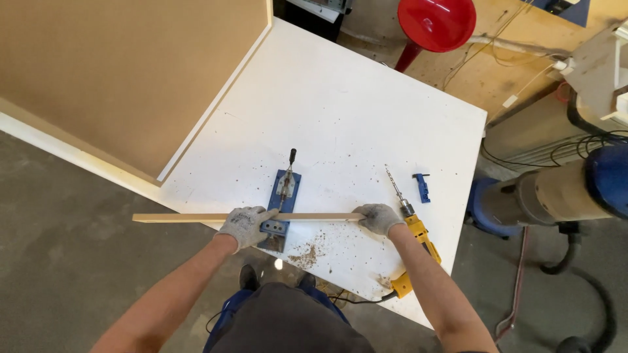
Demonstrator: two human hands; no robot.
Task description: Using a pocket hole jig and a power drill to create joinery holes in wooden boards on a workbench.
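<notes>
Nearest, at 6 o'clock: dark trousers and a shoe tip below the worktop [340, 98] edge, bare forearms rising toward centre.

Left hand [244, 225], in a grey knit glove, closed over a thin wooden strip [196, 218] just at 9 o'clock of the blue pocket-hole jig [282, 208]; fingers wrapped on top of the strip, pressing it down near the jig's clamp. Right hand [379, 218], also gloved, gripping the strip's end at 3 o'clock of the jig. Both grips clenched on the same piece.

Strip lying flat across the jig, long axis running 9 to 3 o'clock, the 9 o'clock end overhanging the worktop edge above the concrete floor. Jig's long axis crossing it, 6 to 12 o'clock, black handle at the far end. Left hand nearer the jig; right hand nearer the yellow drill [415, 243].

Drill just beyond and under the right wrist, bit [394, 184] pointing to 11 o'clock, untouched. Sawdust [307, 253] scattered at 5 o'clock of the jig. Small blue fitting [422, 187] at 2 o'clock of the right hand.

Farther off: brown board [118, 78] at 10 o'clock, red funnel [435, 23] at 12 o'clock, shop vacuum [562, 189] at 3 o'clock.
</notes>
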